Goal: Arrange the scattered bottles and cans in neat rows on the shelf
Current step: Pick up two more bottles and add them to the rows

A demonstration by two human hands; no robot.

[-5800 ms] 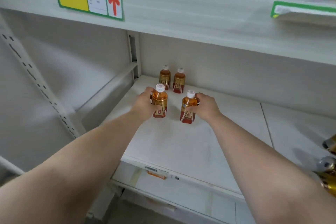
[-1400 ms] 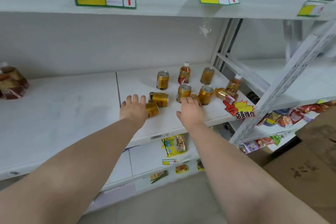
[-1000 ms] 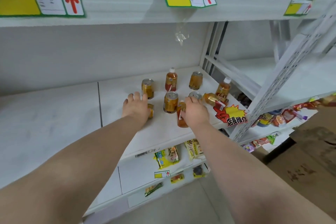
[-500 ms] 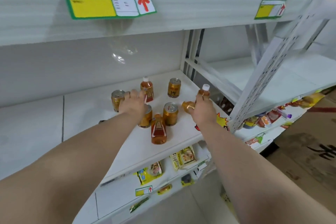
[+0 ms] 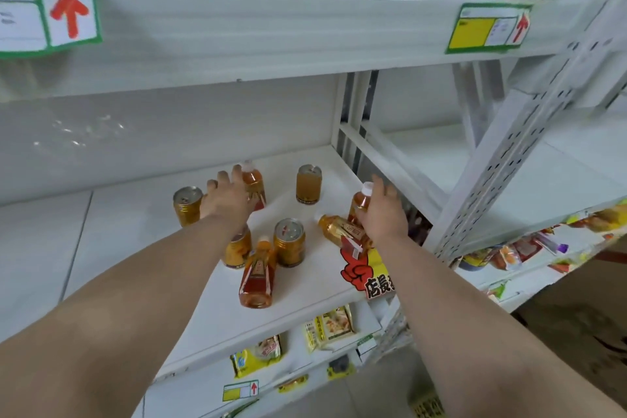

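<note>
On the shelf (image 5: 305, 309):
Left hand (image 5: 226, 197): fingers spread, being laid against an upright bottle (image 5: 254, 184).
Right hand (image 5: 381, 210): being wrapped loosely around a standing bottle (image 5: 360, 202).

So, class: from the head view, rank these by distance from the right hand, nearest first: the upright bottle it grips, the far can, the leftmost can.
1. Upright bottle, inside the right hand's grip.
2. Far can, upright, further back and left of that hand.
3. Leftmost can, upright, beyond the left hand.

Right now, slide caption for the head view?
Left hand at an upright tea bottle, right hand at another.
</note>
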